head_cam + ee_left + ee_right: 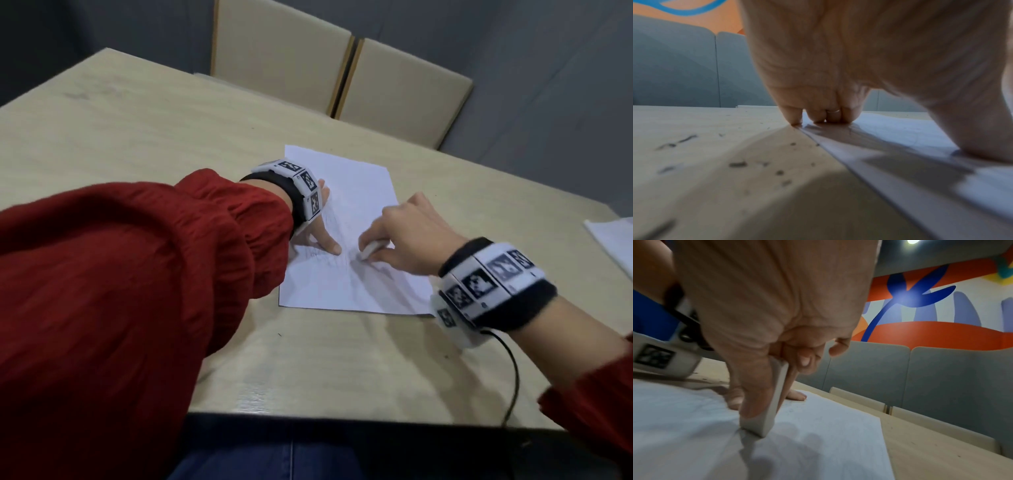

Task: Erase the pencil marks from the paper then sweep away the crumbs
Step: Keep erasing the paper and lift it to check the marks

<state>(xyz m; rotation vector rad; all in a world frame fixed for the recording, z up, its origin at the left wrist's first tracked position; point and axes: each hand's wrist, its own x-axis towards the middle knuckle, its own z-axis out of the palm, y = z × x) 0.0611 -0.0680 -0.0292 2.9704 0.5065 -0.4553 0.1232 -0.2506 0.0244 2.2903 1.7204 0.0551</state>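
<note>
The right hand (764,308) pinches a flat white eraser (774,395) between thumb and curled fingers, the grip tilted so the eraser's lower corner presses on the sheet of paper (818,443). The paper wrinkles at that corner. Beyond the eraser, fingertips (796,395) of the left hand lie on the paper. The paper rests on a pale tabletop (931,451); behind stand beige chair backs (859,398), grey panels and a coloured mural

Head overhead; blurry wrists low; share paper (346,205).
</note>
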